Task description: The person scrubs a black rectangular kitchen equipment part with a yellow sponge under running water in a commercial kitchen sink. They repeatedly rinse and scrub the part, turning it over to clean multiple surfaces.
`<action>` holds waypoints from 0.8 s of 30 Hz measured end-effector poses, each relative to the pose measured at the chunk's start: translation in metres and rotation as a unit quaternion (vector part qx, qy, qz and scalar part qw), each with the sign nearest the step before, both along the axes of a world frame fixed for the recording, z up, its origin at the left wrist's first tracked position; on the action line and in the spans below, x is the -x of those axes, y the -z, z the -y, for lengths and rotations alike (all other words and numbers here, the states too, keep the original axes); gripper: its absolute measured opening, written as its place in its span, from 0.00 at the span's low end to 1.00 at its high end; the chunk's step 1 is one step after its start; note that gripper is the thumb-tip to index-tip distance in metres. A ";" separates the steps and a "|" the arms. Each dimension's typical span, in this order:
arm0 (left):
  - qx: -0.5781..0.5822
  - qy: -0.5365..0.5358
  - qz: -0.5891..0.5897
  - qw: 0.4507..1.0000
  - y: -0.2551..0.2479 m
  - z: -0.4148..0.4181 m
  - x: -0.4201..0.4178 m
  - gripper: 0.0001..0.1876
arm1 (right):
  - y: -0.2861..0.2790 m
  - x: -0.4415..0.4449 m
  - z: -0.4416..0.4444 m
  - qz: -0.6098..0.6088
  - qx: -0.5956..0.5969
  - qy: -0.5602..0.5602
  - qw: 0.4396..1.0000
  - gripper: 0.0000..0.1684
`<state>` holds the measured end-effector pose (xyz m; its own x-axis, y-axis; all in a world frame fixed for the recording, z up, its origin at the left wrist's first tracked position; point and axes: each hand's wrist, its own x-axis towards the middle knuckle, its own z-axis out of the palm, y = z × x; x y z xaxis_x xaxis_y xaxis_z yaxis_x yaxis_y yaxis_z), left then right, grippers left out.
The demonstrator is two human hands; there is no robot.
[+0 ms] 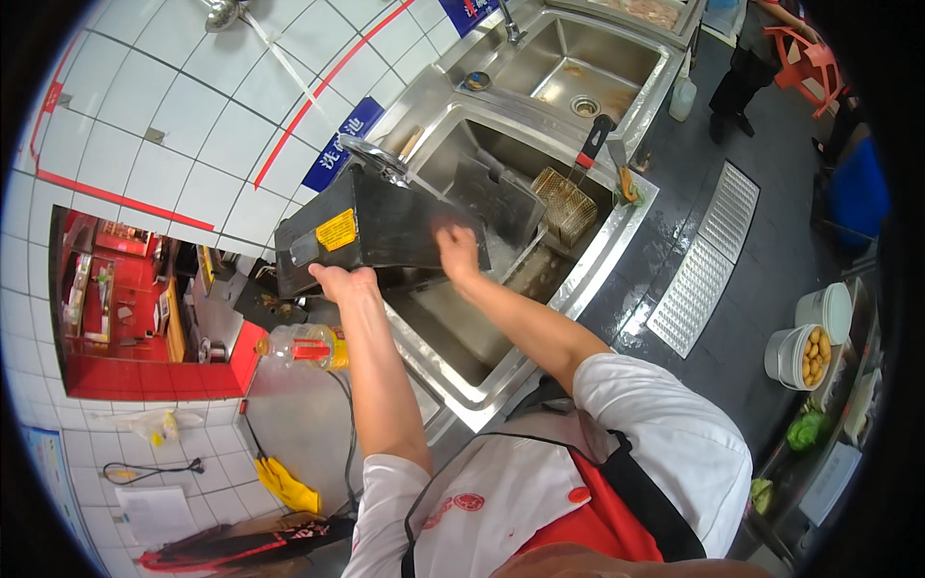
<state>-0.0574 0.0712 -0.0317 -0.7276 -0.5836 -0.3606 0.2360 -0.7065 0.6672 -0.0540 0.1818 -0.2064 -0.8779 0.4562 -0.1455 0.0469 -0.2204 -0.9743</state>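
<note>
My left hand (343, 282) grips the lower edge of a black box-like metal part (405, 227) that bears a yellow label, tilted over the near steel sink (473, 397). Against its dark face lies my right hand (457, 249), its fingers blurred; whether it holds something there is unclear. A chrome faucet (376, 159) reaches over the part's upper edge. Behind it in the sink stand a dark panel (498, 199) and a wire fryer basket (565, 206) with a black and red handle. Murky water shows at the sink's bottom.
A second steel sink (600, 54) adjoins beyond. On the left are a large plastic bottle (307, 347) and yellow rubber gloves (289, 485). A person (748, 72) stands at the upper right near a red plastic stool (809, 68). White buckets (784, 357), one with potatoes, stand at the right.
</note>
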 end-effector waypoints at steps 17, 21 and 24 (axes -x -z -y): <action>0.084 0.033 0.037 0.995 -0.013 -0.032 -0.007 0.30 | 0.141 0.065 -0.034 0.156 -0.210 -0.069 0.963 0.27; 0.116 0.019 0.073 0.990 -0.008 -0.028 -0.013 0.31 | 0.208 0.053 -0.051 0.250 -0.163 -0.164 0.940 0.24; 0.118 0.032 0.055 0.991 -0.006 -0.016 -0.017 0.29 | 0.228 0.055 -0.048 0.332 -0.088 -0.222 0.913 0.20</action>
<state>-0.0409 0.0875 -0.0260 -0.7302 -0.6145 -0.2986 0.1119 -0.5388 0.8349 -0.1094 0.2301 -0.4347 -0.7267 0.1451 -0.6714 0.6865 0.1204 -0.7171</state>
